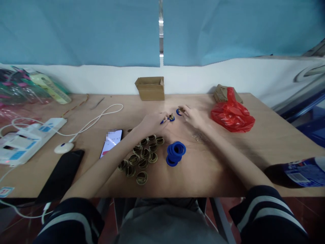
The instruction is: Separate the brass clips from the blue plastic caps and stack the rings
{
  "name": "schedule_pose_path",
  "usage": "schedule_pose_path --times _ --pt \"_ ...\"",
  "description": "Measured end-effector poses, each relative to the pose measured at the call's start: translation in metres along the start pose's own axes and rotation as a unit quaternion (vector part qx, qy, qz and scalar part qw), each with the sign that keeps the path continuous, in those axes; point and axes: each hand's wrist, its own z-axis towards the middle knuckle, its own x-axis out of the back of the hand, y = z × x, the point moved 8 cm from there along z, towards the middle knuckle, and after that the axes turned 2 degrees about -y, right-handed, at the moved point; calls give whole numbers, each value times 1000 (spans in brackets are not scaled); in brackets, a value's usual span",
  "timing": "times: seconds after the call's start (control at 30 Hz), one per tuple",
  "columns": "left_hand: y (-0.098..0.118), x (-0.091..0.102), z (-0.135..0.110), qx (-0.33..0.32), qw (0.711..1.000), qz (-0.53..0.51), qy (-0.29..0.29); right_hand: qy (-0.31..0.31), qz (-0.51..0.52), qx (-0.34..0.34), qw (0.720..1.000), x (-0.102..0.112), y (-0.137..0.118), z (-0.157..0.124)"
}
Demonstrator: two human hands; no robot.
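Observation:
My left hand (153,122) is at the middle of the table, fingers closed around a blue ring (162,121) that they largely cover. Just right of those fingertips lies another blue ring with a brass-coloured piece (171,117) standing in it. My right hand (191,115) pinches a small brass-coloured round piece (181,109) at a further blue ring (178,112); whether the piece sits inside is hidden. Nearer to me are several brass-coloured round caps (144,153) with raised bars. Beside them stands a leaning stack of blue rings (175,153).
Small metal bits (196,136) lie below my right wrist. A cardboard box (151,88) stands at the back, a red plastic bag (232,115) right. A lit phone (111,142), a black phone (62,174), and a power strip (33,139) occupy the left; a bottle (296,172) lies right.

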Motion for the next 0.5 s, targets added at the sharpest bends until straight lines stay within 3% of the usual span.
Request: schedule_pose_path --times 0.1,0.17,0.23,0.3,0.37,0.5 --pt "-5 14 -2 27 984 -169 59 64 44 38 996 38 -26 -3" --pt "-4 18 -6 44 943 -321 77 101 56 62 991 62 -49 -8" --pt "6 18 -12 50 882 -465 65 108 63 89 988 78 -76 -16" --pt "22 17 -21 38 823 -565 44 90 62 113 988 85 -101 -25" --pt "34 18 -32 32 785 -616 50 69 50 138 987 85 -124 -36" --pt "40 13 -48 38 769 -635 66 39 30 160 986 82 -150 -52"
